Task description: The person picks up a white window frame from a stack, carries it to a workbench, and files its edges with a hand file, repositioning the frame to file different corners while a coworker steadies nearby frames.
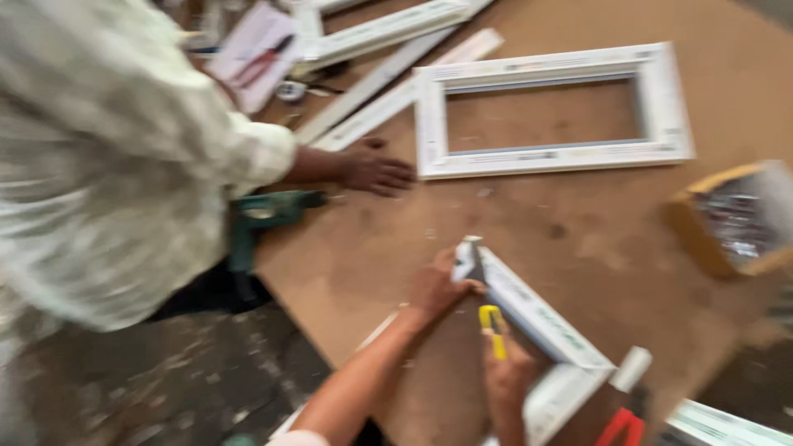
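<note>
My left hand (438, 285) grips the far corner of a white plastic window frame (537, 318) that lies at the near edge of a brown board table (578, 223). My right hand (505, 372) holds a small yellow-handled tool (492, 326) against the inside of that frame's bar. The picture is blurred, so the tool's tip is hard to make out.
A second white frame (553, 111) lies flat further back. A co-worker in a pale shirt (107, 157) stands at the left, one hand (376, 169) resting beside that frame. A green power drill (264, 219), loose white profiles (380, 78), and a cardboard box (731, 219) surround the table.
</note>
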Motion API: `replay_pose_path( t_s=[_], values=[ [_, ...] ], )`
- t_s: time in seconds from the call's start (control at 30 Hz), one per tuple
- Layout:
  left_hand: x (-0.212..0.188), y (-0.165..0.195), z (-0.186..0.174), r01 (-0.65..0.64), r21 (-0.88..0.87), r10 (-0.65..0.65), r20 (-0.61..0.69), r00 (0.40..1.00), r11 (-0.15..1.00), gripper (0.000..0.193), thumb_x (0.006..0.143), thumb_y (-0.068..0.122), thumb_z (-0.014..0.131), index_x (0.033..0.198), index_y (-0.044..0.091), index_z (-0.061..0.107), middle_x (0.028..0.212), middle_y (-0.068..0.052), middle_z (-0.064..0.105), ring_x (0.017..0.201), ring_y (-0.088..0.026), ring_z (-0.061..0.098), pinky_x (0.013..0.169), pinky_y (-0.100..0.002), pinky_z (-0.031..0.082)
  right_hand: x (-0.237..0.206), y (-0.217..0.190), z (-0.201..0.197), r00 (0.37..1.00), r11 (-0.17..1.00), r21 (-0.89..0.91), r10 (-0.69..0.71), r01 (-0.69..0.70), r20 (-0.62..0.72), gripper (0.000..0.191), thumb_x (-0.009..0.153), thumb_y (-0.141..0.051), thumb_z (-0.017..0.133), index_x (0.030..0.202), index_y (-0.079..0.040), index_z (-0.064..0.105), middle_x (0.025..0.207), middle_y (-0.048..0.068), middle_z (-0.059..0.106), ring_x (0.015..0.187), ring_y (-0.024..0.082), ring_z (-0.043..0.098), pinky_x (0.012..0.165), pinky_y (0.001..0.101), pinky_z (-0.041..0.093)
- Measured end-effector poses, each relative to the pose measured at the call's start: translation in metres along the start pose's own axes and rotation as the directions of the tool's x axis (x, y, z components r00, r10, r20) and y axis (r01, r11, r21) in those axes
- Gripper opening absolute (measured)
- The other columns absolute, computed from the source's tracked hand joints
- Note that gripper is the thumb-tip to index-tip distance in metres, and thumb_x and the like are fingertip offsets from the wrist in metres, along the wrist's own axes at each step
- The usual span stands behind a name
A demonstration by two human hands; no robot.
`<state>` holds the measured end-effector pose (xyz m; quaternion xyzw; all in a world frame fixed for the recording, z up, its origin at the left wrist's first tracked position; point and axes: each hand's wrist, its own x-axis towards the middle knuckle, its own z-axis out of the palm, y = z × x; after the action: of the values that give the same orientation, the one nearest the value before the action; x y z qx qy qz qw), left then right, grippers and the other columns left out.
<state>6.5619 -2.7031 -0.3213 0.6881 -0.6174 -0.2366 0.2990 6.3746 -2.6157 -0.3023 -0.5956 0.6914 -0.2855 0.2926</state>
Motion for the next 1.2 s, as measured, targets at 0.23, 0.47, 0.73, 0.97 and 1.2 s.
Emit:
replay_pose_path(
  t_s=[0.23,0.47,0.73,0.97,1.2],
  values=[
    [-0.011,-0.014,0.034,-0.088,0.072,0.091,-0.031,0.995,0.993,0.026,0.097,0.027,0.055,0.118,0.018,0.068,0.109,-0.012,0.073,0.092,-0.036,0.072,0.073,-0.051,0.057,0.049,-0.028,0.032,0.978,0.964,-0.168,-0.207,0.204,0.000,0.035,0.095,-0.026,0.070,0.121,-0.004,0.076,0.088,0.027,0.071,0.078,0.046,0.068,0.066,0.0485,0.052],
    [-0.006,-0.003,0.020,0.000,0.065,-0.001,0.014,1.000,0.998,0.042,0.105,0.043,0.050,0.117,0.006,0.065,0.107,-0.023,0.071,0.091,-0.046,0.069,0.076,-0.055,0.055,0.031,0.007,0.043,0.884,0.544,0.698,0.320,-0.466,0.341,0.041,0.102,-0.035,0.060,0.121,0.002,0.061,0.071,0.006,0.065,0.047,0.016,0.050,0.039,0.0285,0.037],
    [-0.010,-0.002,0.015,0.048,0.052,-0.048,0.005,0.999,0.998,0.046,0.106,0.044,0.046,0.122,0.007,0.066,0.104,-0.022,0.072,0.090,-0.047,0.068,0.075,-0.056,0.054,-0.027,0.029,0.027,0.705,-0.458,0.608,-0.062,-0.649,0.706,0.045,0.106,-0.037,0.054,0.135,-0.003,0.055,0.079,0.000,0.049,0.048,0.003,0.038,0.034,0.0160,0.033],
    [-0.009,0.021,0.005,0.021,-0.036,-0.023,-0.046,0.999,0.999,0.040,0.105,0.036,0.048,0.121,0.003,0.064,0.111,-0.023,0.071,0.100,-0.046,0.067,0.080,-0.057,0.053,-0.131,0.013,-0.045,0.780,0.355,0.711,0.440,-0.607,0.446,0.041,0.092,-0.019,0.065,0.130,-0.004,0.064,0.070,0.002,0.054,0.045,0.007,0.043,0.035,0.0237,0.031],
    [-0.015,0.080,-0.043,0.112,0.010,-0.112,0.011,0.994,0.994,0.033,0.103,0.033,0.049,0.118,0.011,0.068,0.109,-0.018,0.073,0.102,-0.042,0.069,0.083,-0.055,0.053,-0.210,0.051,-0.076,0.776,0.508,0.601,0.519,-0.617,0.358,0.035,0.090,-0.021,0.073,0.118,-0.001,0.071,0.062,-0.001,0.055,0.047,0.007,0.048,0.040,0.0246,0.037]
  ],
)
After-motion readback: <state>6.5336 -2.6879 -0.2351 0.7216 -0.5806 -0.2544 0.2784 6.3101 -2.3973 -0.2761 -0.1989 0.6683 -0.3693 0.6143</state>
